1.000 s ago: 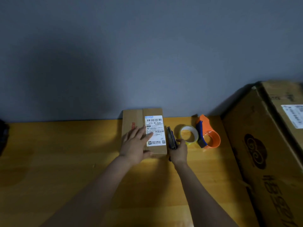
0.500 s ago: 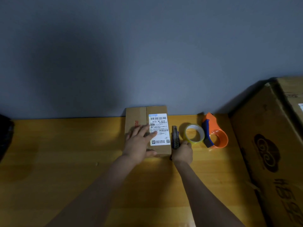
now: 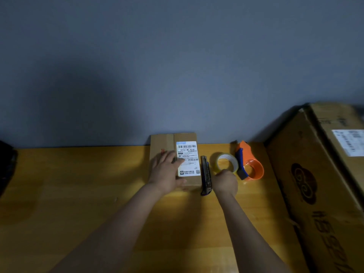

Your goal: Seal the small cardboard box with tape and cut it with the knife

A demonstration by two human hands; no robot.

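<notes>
L→R on table [image 3: 78, 194]: small box [image 3: 163, 142], knife [image 3: 205, 174], tape roll [image 3: 226, 161], dispenser [image 3: 250, 164].

light: dim | shadow: broad on wall [image 3: 78, 91] | blur: soft right edge | distortion: wide-angle bowing

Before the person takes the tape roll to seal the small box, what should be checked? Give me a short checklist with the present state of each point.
1. Small cardboard box held steady: ok, the left hand lies flat on its top.
2. Box flaps closed: ok, the top looks flat with one seam showing.
3. Tape roll within reach: ok, the right hand is at its near edge.
4. Firm grip on the roll: cannot tell, the fingers are hidden behind the hand.
5. Knife out of the way: ok, it lies on the table between box and roll, untouched.
6. Knife blade retracted: cannot tell, too dark and small.
</notes>
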